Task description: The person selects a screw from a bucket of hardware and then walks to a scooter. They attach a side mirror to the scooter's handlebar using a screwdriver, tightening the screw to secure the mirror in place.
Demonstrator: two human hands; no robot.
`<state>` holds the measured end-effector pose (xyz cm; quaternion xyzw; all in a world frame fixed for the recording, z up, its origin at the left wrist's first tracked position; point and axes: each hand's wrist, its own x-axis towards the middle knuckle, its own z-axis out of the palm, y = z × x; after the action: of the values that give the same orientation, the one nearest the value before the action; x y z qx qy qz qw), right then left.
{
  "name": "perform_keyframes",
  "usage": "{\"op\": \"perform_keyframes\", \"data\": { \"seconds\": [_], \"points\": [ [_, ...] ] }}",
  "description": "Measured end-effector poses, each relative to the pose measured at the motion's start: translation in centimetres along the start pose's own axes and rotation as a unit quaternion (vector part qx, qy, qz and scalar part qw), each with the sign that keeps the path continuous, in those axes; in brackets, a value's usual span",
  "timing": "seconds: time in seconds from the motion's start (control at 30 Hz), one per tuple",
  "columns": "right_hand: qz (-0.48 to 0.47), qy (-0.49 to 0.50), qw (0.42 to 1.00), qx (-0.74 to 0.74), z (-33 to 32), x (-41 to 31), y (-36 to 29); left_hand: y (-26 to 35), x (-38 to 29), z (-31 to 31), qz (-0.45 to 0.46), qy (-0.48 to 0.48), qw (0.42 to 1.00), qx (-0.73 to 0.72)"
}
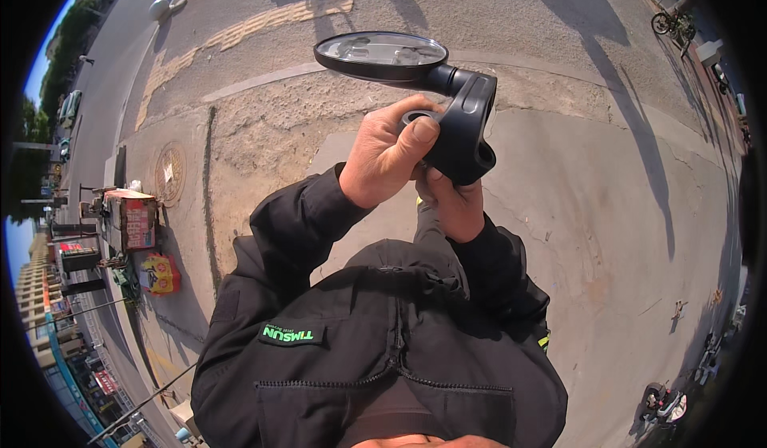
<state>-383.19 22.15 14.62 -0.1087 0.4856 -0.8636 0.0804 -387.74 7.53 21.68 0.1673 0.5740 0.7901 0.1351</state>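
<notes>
A black oval rear-view mirror (383, 53) on a black plastic arm and mount (464, 130) is up in front of my chest. The mirror face reflects pale and dark shapes. My left hand (380, 154) grips the mount from the left, its thumb pressed beside a round hole in a short collar. Below the mount, my right hand (456, 205) holds its underside with bent fingertips, partly hidden by the mount and by my left hand. Both arms wear black jacket sleeves.
Cracked concrete paving (557, 196) spreads ahead and right. On the left are a manhole cover (171, 172), a worn box with red panels (139, 220), a red and yellow bag (160, 274) and a road. Parked two-wheelers (664, 403) stand at the right edge.
</notes>
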Motion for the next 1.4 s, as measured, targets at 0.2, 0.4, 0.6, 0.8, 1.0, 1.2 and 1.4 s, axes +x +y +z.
{"op": "perform_keyframes", "data": {
  "seconds": [0.2,0.4,0.6,0.8,1.0,1.2,1.4],
  "points": [
    [0.047,-0.049,0.998,-0.004,-6.7,19.0,-0.8,-0.3,18.8,-7.6,0.019,0.078,0.997,-0.018],
    [0.008,-0.057,0.993,-0.108,-11.6,33.6,-3.9,1.5,35.5,-18.4,0.064,0.028,0.966,0.249],
    [-0.025,0.039,0.981,-0.186,-19.8,47.9,-4.6,-1.3,50.9,-28.8,0.011,-0.107,0.849,0.517],
    [-0.024,0.075,0.938,-0.337,-26.8,64.4,-2.9,-5.1,67.2,-36.2,0.028,-0.198,0.822,0.534],
    [-0.047,0.078,0.899,-0.429,-32.4,79.9,-6.1,-5.5,84.3,-39.7,0.037,-0.255,0.823,0.506],
    [-0.105,0.048,0.851,-0.512,-42.1,94.1,-7.8,-8.6,101.3,-41.9,0.056,-0.315,0.784,0.531],
    [-0.076,0.016,0.852,-0.517,-54.3,109.2,-9.6,-14.4,119.3,-42.3,0.020,-0.358,0.781,0.511]
  ]
}}
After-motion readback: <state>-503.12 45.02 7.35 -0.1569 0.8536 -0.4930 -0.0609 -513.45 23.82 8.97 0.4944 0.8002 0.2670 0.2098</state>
